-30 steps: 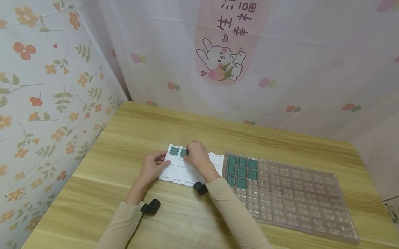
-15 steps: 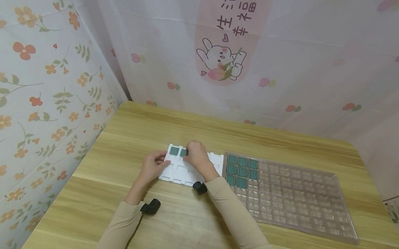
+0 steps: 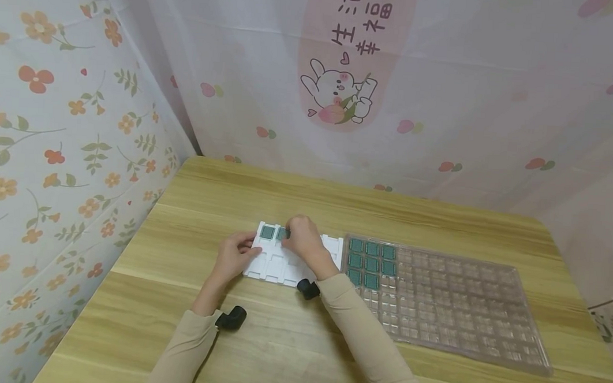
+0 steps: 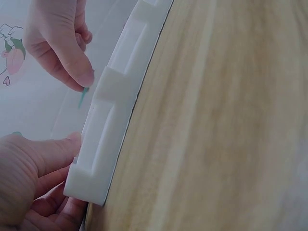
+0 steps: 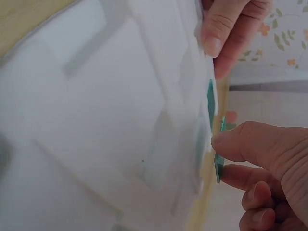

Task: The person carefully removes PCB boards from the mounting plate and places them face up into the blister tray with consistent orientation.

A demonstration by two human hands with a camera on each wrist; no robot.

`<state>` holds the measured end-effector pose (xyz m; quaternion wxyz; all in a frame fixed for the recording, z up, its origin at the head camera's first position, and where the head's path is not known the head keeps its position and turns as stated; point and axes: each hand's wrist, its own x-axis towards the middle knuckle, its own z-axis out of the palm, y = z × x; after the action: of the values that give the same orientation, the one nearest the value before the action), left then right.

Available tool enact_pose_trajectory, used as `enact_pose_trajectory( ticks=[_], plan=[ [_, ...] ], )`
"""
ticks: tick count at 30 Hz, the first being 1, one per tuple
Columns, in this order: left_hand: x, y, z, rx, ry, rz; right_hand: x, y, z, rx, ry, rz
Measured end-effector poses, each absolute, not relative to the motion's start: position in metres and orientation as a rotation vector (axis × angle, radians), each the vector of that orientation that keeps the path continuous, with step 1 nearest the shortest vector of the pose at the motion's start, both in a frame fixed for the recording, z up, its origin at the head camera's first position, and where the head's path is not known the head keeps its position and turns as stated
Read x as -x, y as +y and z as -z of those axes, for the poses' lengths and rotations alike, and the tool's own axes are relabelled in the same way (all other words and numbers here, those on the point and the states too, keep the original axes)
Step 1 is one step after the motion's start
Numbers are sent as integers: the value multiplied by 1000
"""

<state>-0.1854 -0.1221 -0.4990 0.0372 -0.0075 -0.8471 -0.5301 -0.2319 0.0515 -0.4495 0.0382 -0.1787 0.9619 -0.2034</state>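
My left hand [image 3: 234, 256] grips the left edge of a white plastic tray [image 3: 273, 266], thumb on top and fingers at its side. Over the tray's far row, my right hand [image 3: 305, 240] pinches a small green circuit board [image 5: 219, 171] between thumb and finger. In the left wrist view that board [image 4: 82, 97] appears edge-on and tilted, just above the tray rim. Another green board [image 3: 268, 232] lies in the tray's far-left pocket. The right hand and forearm hide part of the tray.
A clear plastic tray [image 3: 462, 304] with many pockets lies right beside the white one; several green boards [image 3: 372, 265] fill its far-left pockets. Both stand on a wooden table [image 3: 277, 346]. Patterned curtains [image 3: 240, 66] hang behind and to the left. Black wrist cameras [image 3: 232, 318] are worn on both arms.
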Motion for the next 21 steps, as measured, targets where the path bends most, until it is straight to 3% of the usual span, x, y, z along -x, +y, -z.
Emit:
enact_pose_trajectory(
  ticks=[21],
  plan=[
    [186,-122,500,13,-2611,1590,211,79,429,609,2996,699]
  ],
)
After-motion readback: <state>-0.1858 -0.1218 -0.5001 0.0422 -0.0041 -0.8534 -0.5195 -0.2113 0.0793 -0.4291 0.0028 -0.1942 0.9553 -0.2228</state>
